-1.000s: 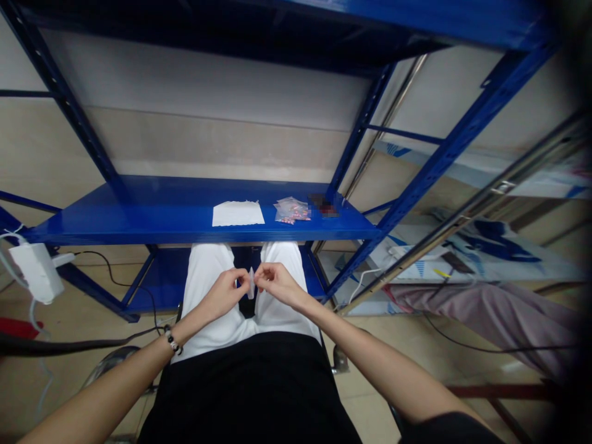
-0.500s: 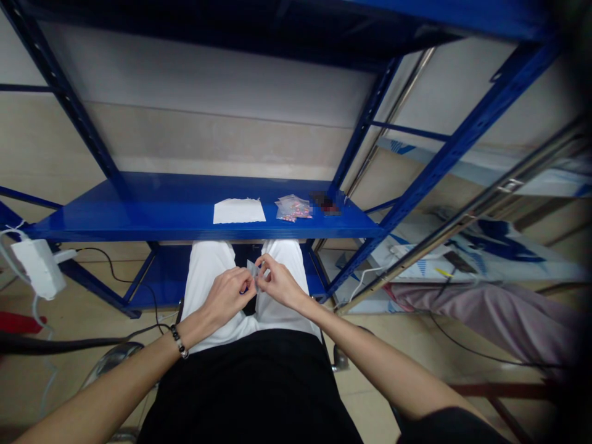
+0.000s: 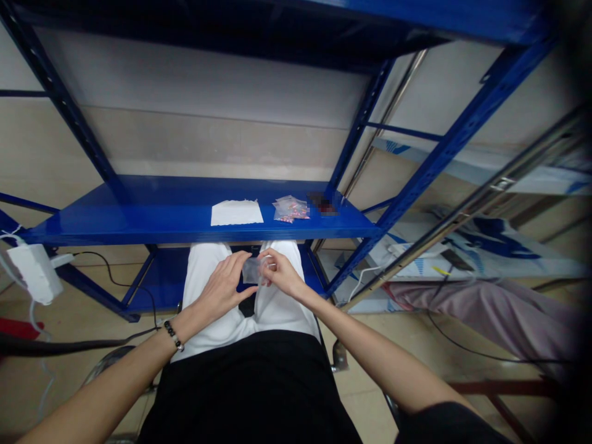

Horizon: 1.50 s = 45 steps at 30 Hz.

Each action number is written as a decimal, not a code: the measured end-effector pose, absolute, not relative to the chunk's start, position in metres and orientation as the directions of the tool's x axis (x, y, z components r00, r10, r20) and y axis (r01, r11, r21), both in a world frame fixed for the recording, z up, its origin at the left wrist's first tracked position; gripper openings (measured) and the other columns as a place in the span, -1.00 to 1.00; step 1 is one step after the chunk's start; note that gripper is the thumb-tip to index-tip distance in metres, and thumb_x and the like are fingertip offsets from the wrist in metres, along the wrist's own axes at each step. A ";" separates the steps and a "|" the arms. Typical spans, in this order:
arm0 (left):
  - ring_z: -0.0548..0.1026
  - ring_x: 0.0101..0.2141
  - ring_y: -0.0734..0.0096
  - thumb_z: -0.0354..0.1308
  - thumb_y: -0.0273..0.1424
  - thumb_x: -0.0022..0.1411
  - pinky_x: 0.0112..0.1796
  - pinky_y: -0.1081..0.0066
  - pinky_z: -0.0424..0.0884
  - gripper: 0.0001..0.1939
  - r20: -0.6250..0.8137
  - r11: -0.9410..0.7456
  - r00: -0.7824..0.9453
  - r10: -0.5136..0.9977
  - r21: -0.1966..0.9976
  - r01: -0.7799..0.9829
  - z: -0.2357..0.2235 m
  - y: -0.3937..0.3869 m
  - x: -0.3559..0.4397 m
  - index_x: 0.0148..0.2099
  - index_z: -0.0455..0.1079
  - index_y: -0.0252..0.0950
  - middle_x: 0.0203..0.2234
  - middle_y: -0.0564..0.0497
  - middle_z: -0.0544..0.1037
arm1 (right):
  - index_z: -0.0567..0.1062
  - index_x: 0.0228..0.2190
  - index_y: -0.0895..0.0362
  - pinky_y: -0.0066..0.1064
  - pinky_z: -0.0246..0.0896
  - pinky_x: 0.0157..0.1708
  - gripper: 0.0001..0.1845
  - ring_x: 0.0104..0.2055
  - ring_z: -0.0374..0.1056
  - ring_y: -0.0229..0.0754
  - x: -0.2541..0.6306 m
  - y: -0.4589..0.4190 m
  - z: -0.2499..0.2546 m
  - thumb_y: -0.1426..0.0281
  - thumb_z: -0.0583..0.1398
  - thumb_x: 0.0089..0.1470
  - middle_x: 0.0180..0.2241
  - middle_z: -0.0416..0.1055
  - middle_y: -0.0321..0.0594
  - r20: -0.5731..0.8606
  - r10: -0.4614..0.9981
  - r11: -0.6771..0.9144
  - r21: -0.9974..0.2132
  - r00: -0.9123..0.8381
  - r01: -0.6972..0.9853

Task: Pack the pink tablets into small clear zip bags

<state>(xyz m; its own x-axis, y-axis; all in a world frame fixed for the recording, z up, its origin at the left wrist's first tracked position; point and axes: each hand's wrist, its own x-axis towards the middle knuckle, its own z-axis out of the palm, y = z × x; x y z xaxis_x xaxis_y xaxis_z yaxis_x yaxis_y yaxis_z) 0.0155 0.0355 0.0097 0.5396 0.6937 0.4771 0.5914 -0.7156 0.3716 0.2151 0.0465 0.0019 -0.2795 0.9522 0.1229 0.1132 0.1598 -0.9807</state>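
A small clear plastic bag [image 3: 251,271] hangs above my lap, pinched at its right side by my right hand [image 3: 278,271]. My left hand [image 3: 227,280] is spread at the bag's left, thumb and fingers apart; whether a fingertip touches the bag I cannot tell. Beyond my knees, on the blue shelf [image 3: 161,209], lie a white sheet of paper [image 3: 237,213] and some clear bags with small pink pieces [image 3: 291,209] in them.
A dark, blurred-out item [image 3: 322,203] lies right of the bags. The shelf's front edge crosses just above my knees. At left hangs a white power strip [image 3: 34,271] with cables. Another person's leg [image 3: 476,314] is at the right, near a film-covered shelf [image 3: 499,259].
My left hand has opened and drawn slightly away from the right hand's fingers. The plastic bag now shows flat between the hands, still in my right hand.
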 end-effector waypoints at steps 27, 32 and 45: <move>0.47 -0.20 0.28 0.01 -0.33 0.30 -0.17 0.31 0.35 -0.80 0.308 -0.398 0.319 0.896 0.876 0.272 0.014 0.053 0.010 -0.03 0.24 -0.20 -0.21 -0.04 0.48 | 0.53 -0.29 0.18 -0.29 0.25 -0.16 -0.82 -0.28 0.38 -0.15 0.345 0.158 0.034 0.44 0.15 0.04 -0.28 0.50 -0.12 0.507 0.837 0.223 -0.659 0.206 0.718; 0.38 -0.32 0.35 -0.04 -0.27 0.32 -0.24 0.36 0.32 -0.66 0.229 -0.293 0.360 0.904 0.947 0.134 0.019 0.052 0.010 0.09 0.26 -0.22 -0.32 0.00 0.42 | 0.55 -0.29 0.18 -0.25 0.23 -0.08 -0.80 -0.23 0.36 -0.12 0.338 0.158 0.029 0.49 0.18 0.01 -0.24 0.47 -0.09 0.518 0.837 0.219 -0.612 0.175 0.760; 0.38 -0.43 0.41 0.04 -0.26 0.26 -0.41 0.42 0.34 -0.64 0.042 0.117 0.509 0.860 0.954 -0.277 0.024 0.057 0.008 -0.01 0.43 -0.37 -0.41 -0.03 0.41 | 0.54 -0.17 0.14 -0.35 0.25 -0.20 -0.72 -0.26 0.39 -0.17 0.259 0.103 0.029 0.28 0.11 0.20 -0.24 0.51 -0.17 0.437 0.896 0.422 -0.779 -0.081 0.463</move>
